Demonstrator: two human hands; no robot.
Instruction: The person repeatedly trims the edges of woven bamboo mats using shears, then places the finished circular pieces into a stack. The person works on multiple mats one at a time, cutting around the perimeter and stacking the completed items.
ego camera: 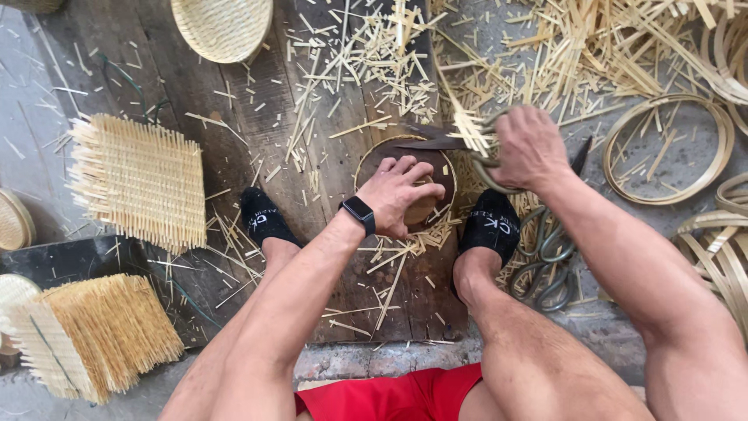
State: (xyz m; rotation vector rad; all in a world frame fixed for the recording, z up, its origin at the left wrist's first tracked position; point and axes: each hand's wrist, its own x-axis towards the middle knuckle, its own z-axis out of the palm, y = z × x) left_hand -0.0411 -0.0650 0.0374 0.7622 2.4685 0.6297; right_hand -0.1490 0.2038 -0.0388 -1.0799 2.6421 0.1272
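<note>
Dark plank floor (234, 148) littered with bamboo offcuts | your left hand (401, 195) lies spread, fingers apart, on the round basket (405, 183) between your feet | your right hand (530, 148) is clamped around bent strips (475, 132) at its rim | woven mats (140, 179) lie well left.

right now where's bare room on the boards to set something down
Barest patch: dark boards between the woven mat and left foot, below the round tray. Crowded: strip litter up top, hoops and shears at right, both hands at centre.
</note>
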